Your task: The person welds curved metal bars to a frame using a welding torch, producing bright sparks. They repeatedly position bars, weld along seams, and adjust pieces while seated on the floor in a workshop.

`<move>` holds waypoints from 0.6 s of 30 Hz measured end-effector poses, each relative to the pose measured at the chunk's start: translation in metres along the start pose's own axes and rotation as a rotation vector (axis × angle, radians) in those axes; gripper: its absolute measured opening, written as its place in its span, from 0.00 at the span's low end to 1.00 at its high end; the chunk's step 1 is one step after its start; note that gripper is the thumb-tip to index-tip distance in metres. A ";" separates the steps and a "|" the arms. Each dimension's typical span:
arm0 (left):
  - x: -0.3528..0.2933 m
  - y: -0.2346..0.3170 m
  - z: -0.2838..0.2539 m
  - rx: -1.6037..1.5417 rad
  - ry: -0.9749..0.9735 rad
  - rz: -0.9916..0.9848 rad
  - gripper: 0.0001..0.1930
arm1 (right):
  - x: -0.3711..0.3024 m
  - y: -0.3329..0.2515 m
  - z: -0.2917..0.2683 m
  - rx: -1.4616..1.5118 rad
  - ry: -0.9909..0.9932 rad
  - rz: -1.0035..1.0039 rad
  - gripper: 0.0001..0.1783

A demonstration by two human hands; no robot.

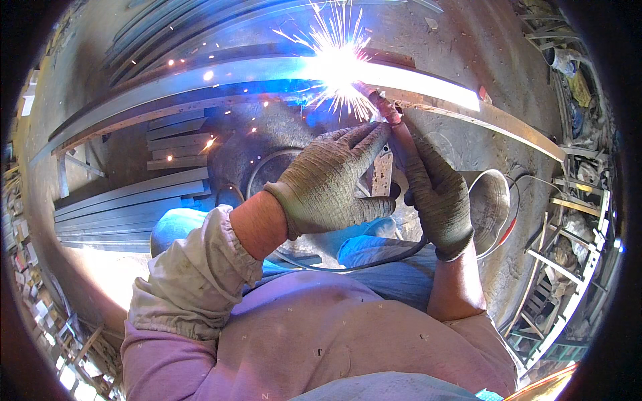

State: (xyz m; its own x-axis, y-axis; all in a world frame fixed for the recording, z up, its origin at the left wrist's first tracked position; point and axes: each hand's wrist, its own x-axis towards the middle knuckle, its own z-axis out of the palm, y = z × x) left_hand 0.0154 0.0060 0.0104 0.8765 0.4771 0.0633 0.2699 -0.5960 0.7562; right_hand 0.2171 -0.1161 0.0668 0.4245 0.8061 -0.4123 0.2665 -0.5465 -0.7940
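Note:
A bright arc and a spray of sparks burn on a long steel bar that spans the view ahead of me. The red-brown neck of a welding torch points into this glare, which hides its tip and the spot it meets. Gripping the torch's handle is my right hand, in a grey-green work glove. My left hand, gloved alike, has its fingers stretched out and its thumb apart. Its fingertips reach the side of the torch neck; whether they press on it I cannot tell. A dark cable curves below my hands.
The bar lies on a rusty support beam. Steel lengths are stacked at left, with short pieces beyond them. More long profiles lie at the far left. A metal rack with clutter stands at right. Sparks fly leftward.

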 end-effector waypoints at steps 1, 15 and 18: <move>0.001 0.000 0.000 0.009 0.016 0.013 0.61 | 0.000 0.000 0.000 -0.003 0.005 -0.007 0.22; -0.002 -0.001 0.003 0.005 0.097 0.089 0.59 | -0.001 0.005 -0.001 -0.068 0.001 -0.053 0.21; -0.003 -0.002 0.004 0.031 0.029 0.036 0.61 | 0.000 0.007 0.000 -0.070 0.003 -0.125 0.21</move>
State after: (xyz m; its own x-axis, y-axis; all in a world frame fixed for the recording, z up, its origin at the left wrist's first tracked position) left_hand 0.0138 0.0034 0.0059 0.8741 0.4733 0.1094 0.2507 -0.6324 0.7329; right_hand 0.2189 -0.1199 0.0616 0.3866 0.8682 -0.3110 0.3768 -0.4565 -0.8060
